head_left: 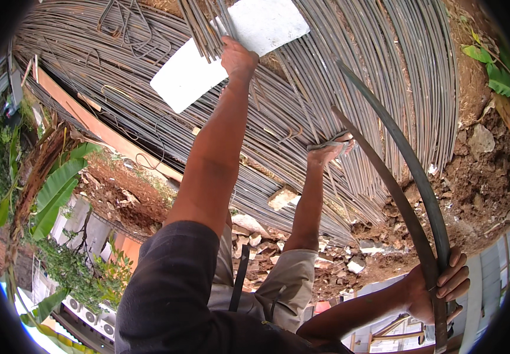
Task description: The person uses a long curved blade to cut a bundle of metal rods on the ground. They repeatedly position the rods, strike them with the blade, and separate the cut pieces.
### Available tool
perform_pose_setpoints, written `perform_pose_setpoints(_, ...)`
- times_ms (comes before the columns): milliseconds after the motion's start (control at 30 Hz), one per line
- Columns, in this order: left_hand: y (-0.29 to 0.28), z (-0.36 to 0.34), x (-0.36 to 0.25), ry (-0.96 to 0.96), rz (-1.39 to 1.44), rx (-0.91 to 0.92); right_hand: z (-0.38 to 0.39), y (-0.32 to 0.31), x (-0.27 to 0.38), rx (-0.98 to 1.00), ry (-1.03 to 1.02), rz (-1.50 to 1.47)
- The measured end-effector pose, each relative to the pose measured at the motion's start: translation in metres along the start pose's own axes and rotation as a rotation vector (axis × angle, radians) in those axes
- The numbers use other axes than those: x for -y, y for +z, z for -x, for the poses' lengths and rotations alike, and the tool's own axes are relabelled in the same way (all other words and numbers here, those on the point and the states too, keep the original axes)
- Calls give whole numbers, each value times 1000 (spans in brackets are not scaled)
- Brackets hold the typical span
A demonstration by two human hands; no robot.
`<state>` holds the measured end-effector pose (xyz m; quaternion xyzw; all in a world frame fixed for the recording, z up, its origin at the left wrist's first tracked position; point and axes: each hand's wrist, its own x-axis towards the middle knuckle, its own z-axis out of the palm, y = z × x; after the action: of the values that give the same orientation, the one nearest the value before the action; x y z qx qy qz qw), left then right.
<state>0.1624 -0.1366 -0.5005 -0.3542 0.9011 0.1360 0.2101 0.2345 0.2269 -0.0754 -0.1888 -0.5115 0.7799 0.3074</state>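
Note:
My left hand (239, 59) reaches out at the top centre. Its fingers are curled around steel bars (199, 26) at the end of a bundle, over a white sheet (190, 76). At the lower right my right hand (438, 289) is closed around two long dark steel bars (405, 156), which slant up and away to the left. They look curved and lie close together in my grip, with their far ends apart. Part of the left hand's grip is hidden behind the back of the hand.
Many long steel rods (385, 71) cover the ground, and my sandalled foot (329, 150) stands on them. Bent steel pieces (128, 29) lie at the upper left. A wooden board (95, 124) edges the pile. Rubble and soil (473, 177) lie right, banana leaves (60, 189) left.

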Motion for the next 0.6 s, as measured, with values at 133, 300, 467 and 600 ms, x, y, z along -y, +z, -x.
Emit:
perform_pose_setpoints(133,-4,1,-8,-25,217,48,-4,-3,3,-6,1,3)
perform_pose_setpoints(300,-2,-16,-22,-227,830,330,-6,-4,4,-6,18,-1)
perform_pose_setpoints(467,6,5,-45,-240,1117,323,-6,-3,3,1,24,9)
perform_pose_setpoints(600,19,11,-29,-151,1210,278,-6,-1,2,17,40,7)
